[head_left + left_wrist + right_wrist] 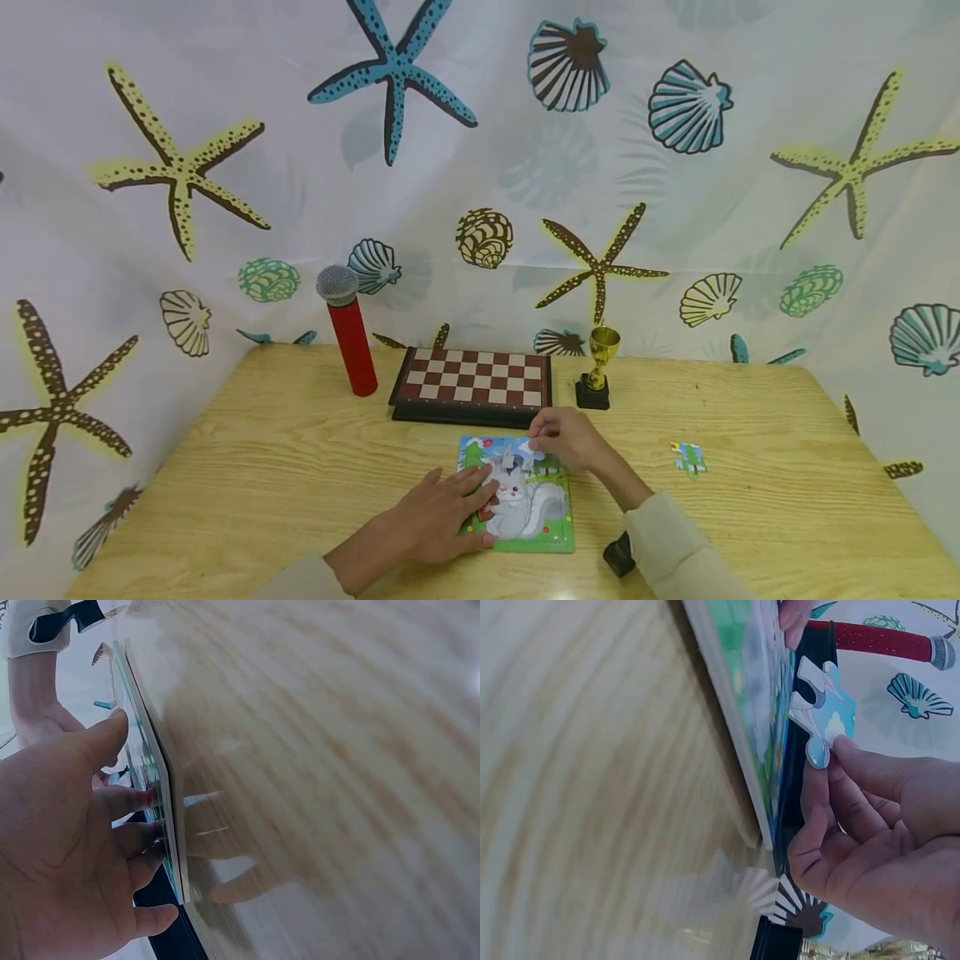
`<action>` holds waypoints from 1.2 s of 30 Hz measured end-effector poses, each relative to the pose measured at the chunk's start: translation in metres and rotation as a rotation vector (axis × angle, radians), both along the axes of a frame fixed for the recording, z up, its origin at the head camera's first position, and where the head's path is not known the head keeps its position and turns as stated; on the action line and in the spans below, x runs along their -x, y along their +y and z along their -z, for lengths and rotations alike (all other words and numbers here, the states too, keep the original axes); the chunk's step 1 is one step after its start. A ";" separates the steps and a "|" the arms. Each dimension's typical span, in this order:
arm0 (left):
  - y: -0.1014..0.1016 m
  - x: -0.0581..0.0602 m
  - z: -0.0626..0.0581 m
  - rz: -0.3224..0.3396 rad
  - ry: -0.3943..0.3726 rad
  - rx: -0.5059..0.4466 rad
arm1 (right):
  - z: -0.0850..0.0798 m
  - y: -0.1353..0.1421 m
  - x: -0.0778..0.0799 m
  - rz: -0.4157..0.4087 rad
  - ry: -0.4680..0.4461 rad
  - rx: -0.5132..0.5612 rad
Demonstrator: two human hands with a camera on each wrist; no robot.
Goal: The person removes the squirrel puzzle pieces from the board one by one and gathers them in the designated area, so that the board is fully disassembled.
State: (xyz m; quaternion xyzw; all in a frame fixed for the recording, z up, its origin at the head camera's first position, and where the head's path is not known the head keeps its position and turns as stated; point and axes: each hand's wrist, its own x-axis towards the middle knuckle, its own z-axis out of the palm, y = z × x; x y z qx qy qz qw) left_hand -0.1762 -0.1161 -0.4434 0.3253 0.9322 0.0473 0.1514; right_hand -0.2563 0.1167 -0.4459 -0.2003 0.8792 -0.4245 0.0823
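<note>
A jigsaw puzzle (555, 533) with a grey squirrel picture lies on the wooden table before me. My left hand (438, 517) rests flat at its left side, fingers spread over the picture; the left wrist view shows those fingers (139, 836) reaching across the board's edge. Over the puzzle's upper right corner is my right hand (570, 437). Between thumb and fingertips it pinches a light blue and white puzzle piece (832, 712), raised above the board. Loose puzzle pieces (690, 458) in blue, green and yellow lie together on the table to the right.
Behind the puzzle sits a brown-and-white checkered chessboard (472, 379) in a black case. A red microphone (352, 342) stands at its left, a small gold trophy (598, 367) at its right. A patterned cloth (450, 183) hangs along the table's back.
</note>
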 end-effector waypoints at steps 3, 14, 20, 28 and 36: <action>0.001 -0.001 0.000 -0.004 -0.005 -0.004 | -0.002 0.012 0.000 -0.003 0.016 0.003; 0.001 -0.002 -0.002 0.001 0.017 -0.014 | -0.011 0.064 -0.001 0.052 -0.011 -0.023; 0.002 -0.001 -0.002 0.003 0.019 -0.014 | -0.015 0.090 -0.001 0.057 -0.004 -0.051; 0.002 0.000 0.001 0.003 0.017 -0.010 | -0.016 0.117 0.000 0.114 -0.034 -0.138; 0.001 0.000 0.002 0.005 0.025 -0.004 | -0.014 0.131 -0.002 0.175 -0.031 -0.244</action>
